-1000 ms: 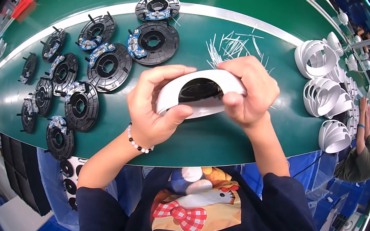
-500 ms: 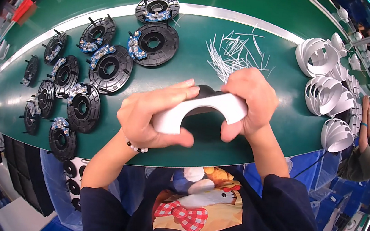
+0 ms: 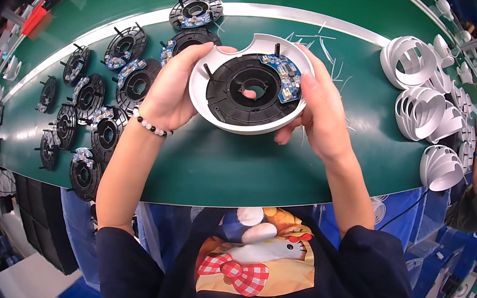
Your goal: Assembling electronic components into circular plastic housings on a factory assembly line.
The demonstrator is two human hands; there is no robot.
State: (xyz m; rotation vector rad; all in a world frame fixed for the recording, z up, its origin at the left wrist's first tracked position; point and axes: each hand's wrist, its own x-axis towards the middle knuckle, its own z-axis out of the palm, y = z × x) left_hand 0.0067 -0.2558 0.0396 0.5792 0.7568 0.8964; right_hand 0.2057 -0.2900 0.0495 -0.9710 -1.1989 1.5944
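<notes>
Between both hands is a white round housing [image 3: 240, 129] with a curved notch at its far left rim. Inside it sits a black ribbed disc [image 3: 225, 98], which carries a blue curved circuit board [image 3: 287, 79] and upright black posts. My left hand [image 3: 169, 91] grips the left side of the rim, and a beaded bracelet circles that wrist. On the other side, my right hand [image 3: 327, 115] holds the rim, its thumb by the circuit board. A fingertip shows through the disc's centre hole.
Several similar black discs with circuit boards [image 3: 87, 98] lie on the green table [image 3: 235, 178] to the left. Thin white strips [image 3: 326, 49] lie scattered behind the housing. White rings [image 3: 441, 168] stand in stacks at the right. A person in a dark green top [image 3: 472, 207] works at far right.
The housing has been turned from edge-on, so its inside with the black disc and board now faces me. Both hands have moved farther up the table and shifted their hold on the rim.
</notes>
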